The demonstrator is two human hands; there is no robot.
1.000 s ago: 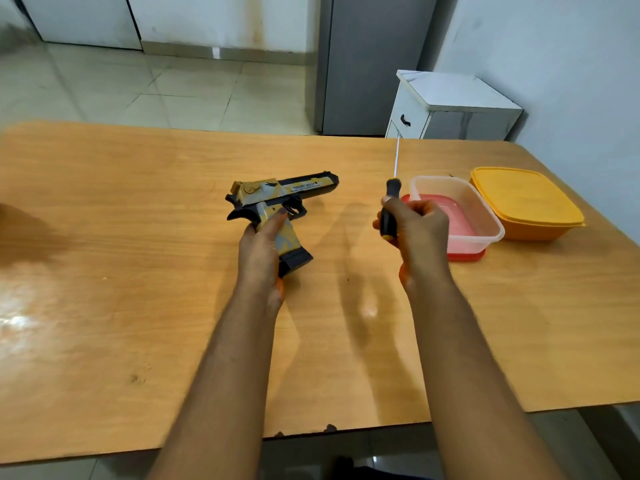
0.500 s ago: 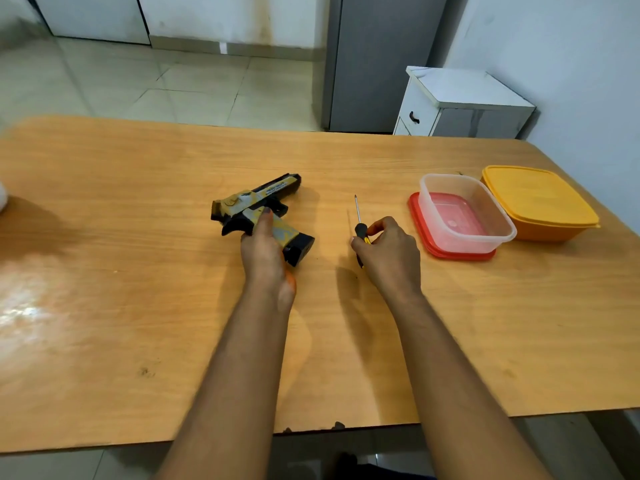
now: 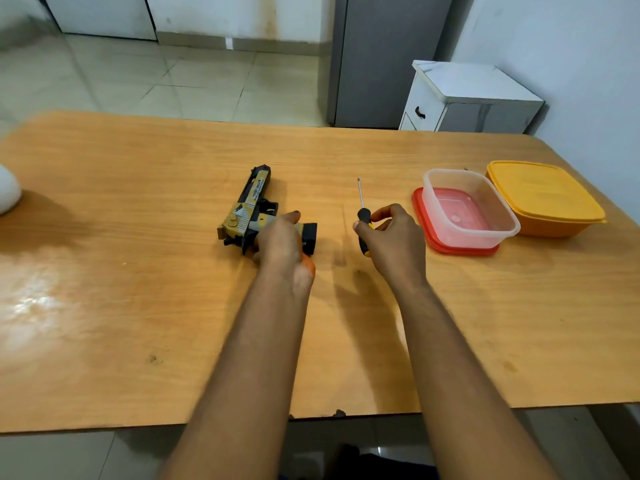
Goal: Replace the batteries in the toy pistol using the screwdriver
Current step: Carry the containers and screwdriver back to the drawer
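Wooden table (image 3: 138,306) fills my view, with tiled floor behind it. My left hand (image 3: 282,245) is closed around the grip of the toy pistol (image 3: 249,207), which lies flat on the table, barrel pointing away from me. My right hand (image 3: 393,242) is clamped on the handle of the screwdriver (image 3: 362,211), its tip pointing away. Near my right hand stands a clear container (image 3: 467,209) on a red lid (image 3: 420,216), beside a yellow box (image 3: 543,199).

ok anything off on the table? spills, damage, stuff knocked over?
Nothing stands out. The toy pistol lies flat under the left hand, the right hand holds the screwdriver, and the clear tub sits squarely on its red lid beside the closed yellow box. No spills on the table.
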